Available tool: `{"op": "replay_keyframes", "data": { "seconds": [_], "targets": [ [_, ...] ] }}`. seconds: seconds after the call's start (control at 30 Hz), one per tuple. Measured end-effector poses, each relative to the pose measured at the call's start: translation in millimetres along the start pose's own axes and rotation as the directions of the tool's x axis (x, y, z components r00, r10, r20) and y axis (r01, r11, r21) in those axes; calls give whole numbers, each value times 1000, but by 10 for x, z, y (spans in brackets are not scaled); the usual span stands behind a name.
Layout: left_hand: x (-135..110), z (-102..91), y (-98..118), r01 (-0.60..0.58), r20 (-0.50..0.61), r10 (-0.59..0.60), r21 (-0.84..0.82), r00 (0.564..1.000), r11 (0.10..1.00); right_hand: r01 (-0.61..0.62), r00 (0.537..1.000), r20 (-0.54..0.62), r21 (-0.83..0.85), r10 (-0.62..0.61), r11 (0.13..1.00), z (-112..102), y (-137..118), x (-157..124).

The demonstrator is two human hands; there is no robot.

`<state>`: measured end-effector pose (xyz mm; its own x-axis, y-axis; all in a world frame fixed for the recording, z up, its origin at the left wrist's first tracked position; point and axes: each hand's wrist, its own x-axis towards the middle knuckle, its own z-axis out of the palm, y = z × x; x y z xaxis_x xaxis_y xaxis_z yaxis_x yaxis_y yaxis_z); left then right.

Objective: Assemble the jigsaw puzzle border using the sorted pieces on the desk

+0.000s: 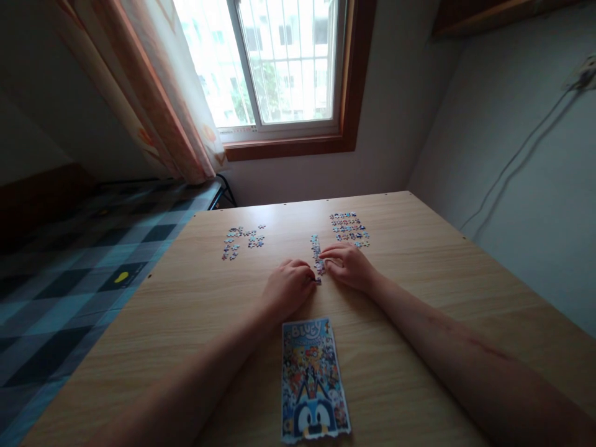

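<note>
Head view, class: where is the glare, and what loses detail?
Head view: window glares nearly white; head view: pale sheen on the table near its far edge; head view: checked cloth at left, dim; head view: puzzle pieces too small for detail.

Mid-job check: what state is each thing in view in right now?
Puzzle strip: narrow column; joining unclear
Left hand: fingertips at near end of puzzle strip
Right hand: fingers at right side of puzzle strip
Left pieces: scattered clusters
Right pieces: laid in rows
Picture sheet: flat, face up
Window: open or shut unclear
Curtain: gathered left of window
</note>
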<state>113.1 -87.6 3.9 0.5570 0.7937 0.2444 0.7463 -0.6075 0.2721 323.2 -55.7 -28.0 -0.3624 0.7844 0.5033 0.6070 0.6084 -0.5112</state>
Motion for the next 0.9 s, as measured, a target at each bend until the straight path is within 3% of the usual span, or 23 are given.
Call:
{"op": "replay_keyframes", "data": {
  "seconds": [0.4, 0.9],
  "targets": [
    [68, 155, 62, 19, -119, -22, -26, 993, 999, 32, 999, 41, -23, -31, 999, 1, -18, 5],
    [22, 138, 57, -97, -84, 106, 101, 991, 990, 43, 995, 87, -9, -42, 999, -2, -39, 8]
  ]
}}
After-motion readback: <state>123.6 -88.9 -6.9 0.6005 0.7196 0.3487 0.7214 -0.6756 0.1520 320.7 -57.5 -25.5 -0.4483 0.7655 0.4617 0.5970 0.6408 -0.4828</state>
